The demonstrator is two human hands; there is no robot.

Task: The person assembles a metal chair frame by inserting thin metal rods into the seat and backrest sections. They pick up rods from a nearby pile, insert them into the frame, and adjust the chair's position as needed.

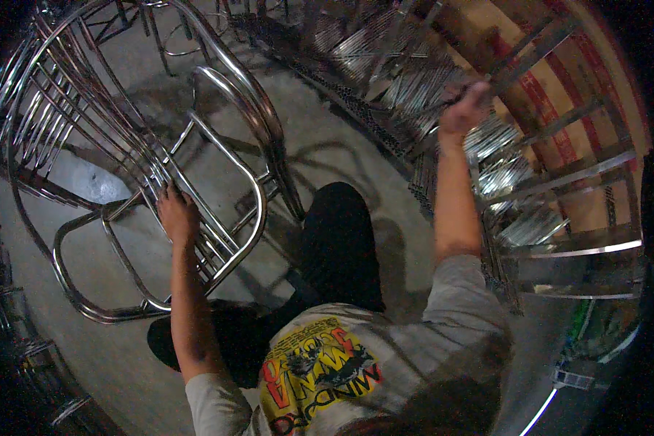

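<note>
A shiny chair frame [260, 203] of bent metal tubing stands on the floor to my left, with curved hoops and rows of thin rods. My left hand [178, 212] rests on the frame where the rods of its back come together, its fingers curled over them. To the right, my right hand [465, 112] is stretched out at a shelf rack. Its fingers look curled, and what is in them is blurred and too dark to name. Bundles of short metal tubes [505, 171] lie on the rack beside and beyond that hand.
The metal rack [574, 182] runs along the right side, with brown cardboard [530, 87] behind its bars. More metal frames [171, 36] stand at the far left. Dark metal pieces [40, 356] line the left edge. My knee [341, 240] is between the chair frame and the rack.
</note>
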